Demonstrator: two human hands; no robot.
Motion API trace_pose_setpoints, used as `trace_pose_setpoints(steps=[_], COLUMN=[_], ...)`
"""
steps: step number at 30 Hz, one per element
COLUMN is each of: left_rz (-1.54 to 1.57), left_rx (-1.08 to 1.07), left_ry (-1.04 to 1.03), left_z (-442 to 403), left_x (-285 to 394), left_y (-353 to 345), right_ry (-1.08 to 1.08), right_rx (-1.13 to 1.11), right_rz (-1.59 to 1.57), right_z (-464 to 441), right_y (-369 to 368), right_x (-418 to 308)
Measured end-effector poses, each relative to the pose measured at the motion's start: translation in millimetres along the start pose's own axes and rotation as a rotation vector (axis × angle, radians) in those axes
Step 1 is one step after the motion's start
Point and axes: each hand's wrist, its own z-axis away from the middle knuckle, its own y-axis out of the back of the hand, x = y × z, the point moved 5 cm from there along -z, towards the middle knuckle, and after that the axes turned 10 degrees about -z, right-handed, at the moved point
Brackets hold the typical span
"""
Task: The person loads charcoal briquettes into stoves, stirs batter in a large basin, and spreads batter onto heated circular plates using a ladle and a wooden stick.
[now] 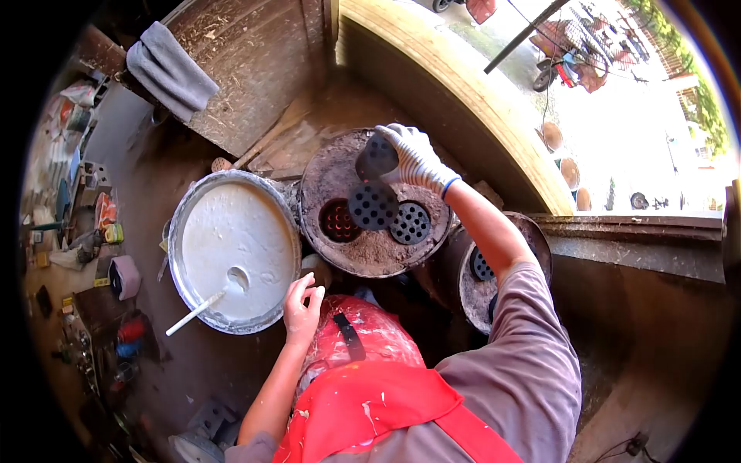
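My right hand (413,157), in a striped knit glove, grips a dark honeycomb coal briquette (376,158) over the ash-covered top of a round stove (320,166). Just below my glove is another perforated black briquette (373,205); whether it touches the held one I cannot tell. A stove hole (337,221) at the left glows red through its briquette, and a third briquette (410,224) sits in the hole at the right. My bare left hand (303,309) is empty, its fingers loosely bent and apart, beside the rim of a large pot (179,270) of white liquid.
A white-handled ladle (197,312) rests in the pot, handle over the rim. Another stove (475,293) with briquettes stands right, partly behind my arm. A wooden ledge (463,92) curves behind the stove. A grey towel (171,71) hangs upper left; clutter (100,231) lines the left side.
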Motion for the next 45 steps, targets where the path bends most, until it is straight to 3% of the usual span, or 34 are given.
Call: trace_pose_setpoints(steps=[9, 17, 20, 25, 29, 32, 37, 41, 43, 45], left_rz=[-0.02, -0.093, -0.114, -0.128, -0.118, -0.155, -0.247, -0.366, -0.52, -0.659], left_rx=[0.023, 0.02, 0.053, 0.097, 0.14, 0.149, 0.233, 0.22, 0.208, 0.243], left_ry=[0.016, 0.019, 0.017, -0.005, 0.003, 0.038, 0.124, 0.186, 0.138, 0.029], left_z=[6.4, 9.9, 9.7, 13.0, 25.9, 37.7, 57.0, 65.1, 58.7, 44.7], left_x=[0.3, -4.0, 0.8, 8.7, -6.9, -39.1, -112.1, -152.1, -170.9, -204.0], left_y=[-4.8, -4.0, -0.2, 8.4, 21.2, 40.7, 98.6, 151.2, 188.8, 237.5], right_ry=[0.032, 0.079, 0.078, 0.023, 0.061, -0.012, -0.32, -0.59, -0.743, -0.895], right_rx=[-0.1, -0.049, -0.15, -0.22, 0.013, 0.131, 0.203, 0.344, 0.3, 0.006], right_rz=[-0.049, 0.067, 0.21, 0.18, 0.141, 0.09, -0.075, -0.718, -0.821, -0.551], right_z=[-6.0, -5.3, -9.1, -11.8, 6.6, 46.9, 138.7, 204.1, 212.9, 231.7], right_y=[-21.5, -56.7, -66.3, -52.4, -13.0, 11.6, 18.1, -32.9, -58.6, -93.8], right_x=[10.6, 29.5, 33.8, 18.0, -0.2, -6.4, -40.4, -58.9, -111.3, -134.1])
